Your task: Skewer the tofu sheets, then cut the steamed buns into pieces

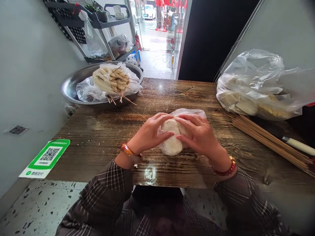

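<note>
Near the middle of the wooden table, a stack of pale, smooth oval sheets [173,144] sits on a thin clear plastic bag [197,113]. From what shows I cannot tell what food it is. My left hand [157,129] curves around its left side, thumb pressed on the front face. On the other side my right hand [197,132] grips the top and right edge, its thumb close to the left one. The fingers of both hands hide much of the stack's upper part.
At the back left, a steel basin [67,88] holds bagged pale food on skewers [120,82]. To the right lie a stuffed plastic bag [258,88], a bundle of thin sticks [268,141] and a white-handled tool [301,146]. A green QR card [46,157] lies at the left edge.
</note>
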`<state>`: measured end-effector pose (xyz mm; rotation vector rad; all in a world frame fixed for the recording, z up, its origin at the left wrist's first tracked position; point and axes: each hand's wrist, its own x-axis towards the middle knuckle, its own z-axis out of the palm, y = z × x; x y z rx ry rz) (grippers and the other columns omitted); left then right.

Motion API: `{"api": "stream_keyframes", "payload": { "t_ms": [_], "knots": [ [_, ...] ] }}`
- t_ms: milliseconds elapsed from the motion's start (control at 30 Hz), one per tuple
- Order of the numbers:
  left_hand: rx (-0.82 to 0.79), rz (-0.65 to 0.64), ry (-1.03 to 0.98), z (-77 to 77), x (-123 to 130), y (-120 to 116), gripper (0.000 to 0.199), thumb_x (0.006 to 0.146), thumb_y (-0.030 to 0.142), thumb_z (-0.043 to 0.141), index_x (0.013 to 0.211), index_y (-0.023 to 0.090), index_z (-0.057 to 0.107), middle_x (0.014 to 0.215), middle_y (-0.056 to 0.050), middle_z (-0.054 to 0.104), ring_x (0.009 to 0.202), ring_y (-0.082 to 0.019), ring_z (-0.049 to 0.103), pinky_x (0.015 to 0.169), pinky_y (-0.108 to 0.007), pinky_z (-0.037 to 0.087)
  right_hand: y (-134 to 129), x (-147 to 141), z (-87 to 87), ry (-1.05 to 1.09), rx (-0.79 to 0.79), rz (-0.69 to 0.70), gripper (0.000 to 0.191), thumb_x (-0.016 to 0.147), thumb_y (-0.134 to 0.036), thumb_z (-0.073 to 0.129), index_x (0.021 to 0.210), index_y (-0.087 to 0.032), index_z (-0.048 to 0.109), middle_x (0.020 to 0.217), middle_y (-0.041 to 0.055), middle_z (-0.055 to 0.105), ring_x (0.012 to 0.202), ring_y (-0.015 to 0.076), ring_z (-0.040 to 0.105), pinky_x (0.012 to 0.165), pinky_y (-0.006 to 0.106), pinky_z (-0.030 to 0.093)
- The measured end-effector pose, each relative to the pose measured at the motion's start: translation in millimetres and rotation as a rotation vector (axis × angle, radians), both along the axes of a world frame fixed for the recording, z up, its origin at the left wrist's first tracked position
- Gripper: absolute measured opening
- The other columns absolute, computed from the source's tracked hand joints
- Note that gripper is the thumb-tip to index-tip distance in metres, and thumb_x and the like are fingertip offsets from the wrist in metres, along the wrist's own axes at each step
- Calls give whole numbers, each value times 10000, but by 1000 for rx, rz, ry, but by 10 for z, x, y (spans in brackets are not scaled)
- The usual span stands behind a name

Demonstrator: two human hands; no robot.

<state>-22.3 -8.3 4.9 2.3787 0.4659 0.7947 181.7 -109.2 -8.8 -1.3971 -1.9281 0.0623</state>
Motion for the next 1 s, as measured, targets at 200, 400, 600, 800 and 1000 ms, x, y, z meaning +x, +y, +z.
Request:
{"api": "stream_keyframes", "payload": {
  "t_ms": [200, 400, 600, 800, 1000],
  "knots": [
    [-152, -41, 82, -145, 7, 87, 660, 819, 510, 694, 1380, 204, 531, 1352, -163, 611, 1150, -283, 616, 988, -454, 482, -13, 74, -105, -18, 30, -67, 528, 898, -513, 636, 1380, -310, 569, 1460, 82, 528, 1330, 309, 486, 1131, 551, 385],
    [-313, -147, 59, -168, -5, 103, 756, 796, 542, 692, 1432, 192, 479, 1324, -152, 636, 1141, -279, 629, 953, -419, 501, -377, -63, -198, -57, 81, -146, 257, 935, -312, 611, 1187, -328, 658, 1456, 42, 534, 1339, 276, 491, 1130, 577, 384],
    [-331, -68, 78, -158, 10, 89, 619, 892, 626, 485, 1314, 189, 608, 1163, -103, 703, 969, -238, 649, 870, -384, 505, -958, -253, -105, -239, -74, -113, 69, 930, -270, 621, 911, -284, 686, 1227, 24, 696, 1280, 285, 531, 1051, 531, 405],
    [-380, -152, 15, -227, 35, 73, 666, 799, 614, 629, 1281, 154, 625, 1141, -111, 697, 997, -243, 648, 873, -366, 518, -1252, -558, -107, -355, -267, -41, 134, 933, -342, 619, 1011, -264, 696, 974, 65, 736, 1212, 319, 549, 1003, 508, 412],
    [-371, -274, -85, -350, -53, 105, 735, 737, 448, 749, 1385, 170, 539, 1345, -134, 615, 1204, -280, 597, 1031, -426, 474, -1164, -653, -141, -452, -257, -243, 405, 958, -418, 568, 1305, -214, 617, 1086, 133, 709, 1113, 315, 571, 973, 500, 410]
  ]
}}
